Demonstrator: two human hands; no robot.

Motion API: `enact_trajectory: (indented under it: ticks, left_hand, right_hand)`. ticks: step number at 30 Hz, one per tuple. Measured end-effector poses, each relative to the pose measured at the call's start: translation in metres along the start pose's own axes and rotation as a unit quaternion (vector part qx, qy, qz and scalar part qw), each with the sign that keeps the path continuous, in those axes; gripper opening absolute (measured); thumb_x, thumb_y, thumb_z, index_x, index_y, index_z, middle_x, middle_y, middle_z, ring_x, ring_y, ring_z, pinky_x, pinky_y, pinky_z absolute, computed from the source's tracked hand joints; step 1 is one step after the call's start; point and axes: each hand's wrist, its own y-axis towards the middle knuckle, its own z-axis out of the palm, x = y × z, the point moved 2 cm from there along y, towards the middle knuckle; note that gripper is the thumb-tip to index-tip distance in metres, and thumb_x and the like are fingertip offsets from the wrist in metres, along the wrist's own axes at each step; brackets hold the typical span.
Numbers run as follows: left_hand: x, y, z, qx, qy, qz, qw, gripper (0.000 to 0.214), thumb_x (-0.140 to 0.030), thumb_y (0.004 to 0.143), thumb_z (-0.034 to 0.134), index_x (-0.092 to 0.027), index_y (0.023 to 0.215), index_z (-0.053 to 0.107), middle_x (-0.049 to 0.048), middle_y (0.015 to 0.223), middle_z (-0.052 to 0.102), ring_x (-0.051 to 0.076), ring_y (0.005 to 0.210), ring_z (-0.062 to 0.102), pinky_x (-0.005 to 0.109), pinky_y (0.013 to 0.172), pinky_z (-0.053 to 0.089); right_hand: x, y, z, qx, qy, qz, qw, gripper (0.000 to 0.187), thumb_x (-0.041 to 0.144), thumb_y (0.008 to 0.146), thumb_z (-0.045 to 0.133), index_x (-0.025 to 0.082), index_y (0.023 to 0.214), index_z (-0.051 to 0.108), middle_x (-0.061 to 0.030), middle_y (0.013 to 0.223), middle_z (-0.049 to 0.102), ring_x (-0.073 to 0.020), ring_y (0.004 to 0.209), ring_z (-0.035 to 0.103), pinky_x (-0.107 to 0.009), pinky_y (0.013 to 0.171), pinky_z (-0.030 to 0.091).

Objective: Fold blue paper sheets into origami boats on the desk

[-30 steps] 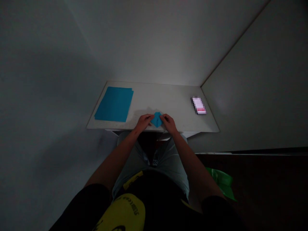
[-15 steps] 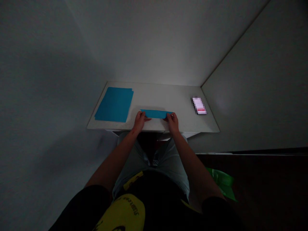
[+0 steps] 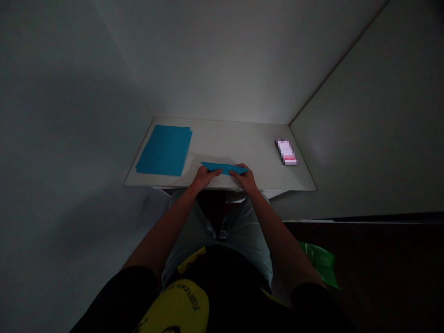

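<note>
A narrow folded strip of blue paper [image 3: 225,168] is held up near the front edge of the white table [image 3: 239,141]. My left hand [image 3: 205,176] grips its left part, with the thumb pointing inward along the near face. On the other side my right hand [image 3: 245,176] pinches the right part, thumb towards the middle and fingers behind the paper. The strip has a slight bend at its middle, between the two thumbs. Most of the fingers behind it are hidden. To the left of my hands lies a stack of flat blue sheets [image 3: 164,151].
A phone [image 3: 287,152] with a lit, blurred screen lies at the table's right end. Walls close in behind and at both sides. A green plastic object [image 3: 321,263] stands on the dark floor at the lower right.
Both thumbs have slid inward towards the strip's middle. The paper has tipped and come slightly nearer to me, and it now bends at the centre. Sheets and phone have stayed put.
</note>
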Motion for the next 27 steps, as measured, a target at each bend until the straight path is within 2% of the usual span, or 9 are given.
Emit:
enact_trajectory:
  ticks: [3, 7, 11, 15, 19, 22, 24, 27]
  left_hand:
    - [0.000, 0.001, 0.003, -0.015, -0.047, -0.020, 0.999, 0.053, -0.061, 0.067, 0.094, -0.016, 0.089, 0.077, 0.0056, 0.088, 0.080, 0.023, 0.084, 0.075, 0.038, 0.079, 0.067]
    - [-0.002, 0.001, 0.004, -0.053, -0.071, -0.028, 0.996, 0.058, -0.067, 0.074, 0.089, -0.015, 0.094, 0.074, 0.0092, 0.097, 0.080, 0.025, 0.086, 0.078, 0.038, 0.076, 0.069]
    - [-0.001, 0.001, 0.003, -0.065, -0.062, -0.052, 0.995, 0.055, -0.069, 0.083, 0.083, -0.016, 0.094, 0.070, 0.0103, 0.094, 0.079, 0.026, 0.077, 0.080, 0.037, 0.069, 0.067]
    - [0.001, 0.002, 0.001, -0.085, -0.063, -0.056, 0.993, 0.057, -0.073, 0.087, 0.074, -0.017, 0.089, 0.065, 0.0059, 0.079, 0.071, 0.022, 0.067, 0.074, 0.032, 0.059, 0.065]
    - [-0.002, 0.003, -0.003, -0.140, -0.093, 0.003, 0.986, 0.051, -0.070, 0.090, 0.072, -0.019, 0.094, 0.064, 0.0026, 0.085, 0.065, 0.015, 0.071, 0.066, 0.025, 0.056, 0.064]
    - [-0.003, 0.005, -0.005, -0.156, -0.112, 0.008, 0.981, 0.049, -0.067, 0.094, 0.067, -0.019, 0.096, 0.065, 0.0036, 0.088, 0.064, 0.015, 0.076, 0.065, 0.024, 0.058, 0.063]
    - [-0.002, 0.006, -0.007, -0.164, -0.118, 0.007, 0.979, 0.048, -0.067, 0.096, 0.064, -0.019, 0.098, 0.065, 0.0039, 0.089, 0.065, 0.016, 0.078, 0.065, 0.024, 0.060, 0.062]
    - [0.000, 0.007, -0.009, -0.169, -0.116, 0.011, 0.979, 0.052, -0.073, 0.097, 0.059, -0.021, 0.100, 0.064, 0.0040, 0.092, 0.067, 0.017, 0.082, 0.066, 0.024, 0.064, 0.061]
  right_hand:
    - [0.000, -0.001, 0.000, 0.006, -0.021, 0.017, 1.000, 0.052, 0.073, 0.077, 0.081, 0.025, 0.077, 0.059, 0.0038, 0.066, 0.058, -0.0174, 0.065, 0.057, -0.031, 0.065, 0.049]
    - [0.002, -0.002, 0.002, 0.014, -0.016, 0.028, 0.999, 0.062, 0.087, 0.086, 0.063, 0.026, 0.076, 0.058, 0.0000, 0.066, 0.065, -0.0218, 0.069, 0.065, -0.034, 0.069, 0.054]
    - [0.002, -0.002, 0.002, -0.017, -0.031, 0.035, 0.999, 0.073, 0.098, 0.089, 0.045, 0.027, 0.074, 0.057, -0.0023, 0.063, 0.068, -0.0245, 0.068, 0.066, -0.037, 0.072, 0.056]
    - [0.002, -0.005, 0.000, -0.030, -0.055, 0.019, 0.998, 0.075, 0.099, 0.090, 0.040, 0.027, 0.073, 0.057, -0.0033, 0.066, 0.069, -0.0245, 0.070, 0.065, -0.038, 0.075, 0.056]
    - [0.002, -0.007, 0.000, 0.017, -0.046, 0.023, 0.999, 0.076, 0.098, 0.091, 0.039, 0.027, 0.076, 0.061, -0.0032, 0.066, 0.069, -0.0240, 0.068, 0.065, -0.038, 0.075, 0.056]
    - [0.004, -0.006, 0.001, 0.029, -0.036, 0.019, 0.999, 0.073, 0.096, 0.092, 0.041, 0.027, 0.077, 0.062, -0.0031, 0.066, 0.069, -0.0238, 0.067, 0.066, -0.039, 0.076, 0.057]
    - [0.005, -0.006, 0.002, 0.020, -0.025, 0.004, 0.999, 0.068, 0.092, 0.093, 0.047, 0.027, 0.088, 0.067, -0.0020, 0.067, 0.069, -0.0232, 0.066, 0.066, -0.039, 0.075, 0.057]
    - [0.007, -0.010, 0.000, 0.008, -0.012, -0.022, 1.000, 0.062, 0.082, 0.093, 0.062, 0.027, 0.121, 0.069, 0.0009, 0.072, 0.069, -0.0210, 0.064, 0.064, -0.036, 0.068, 0.056]
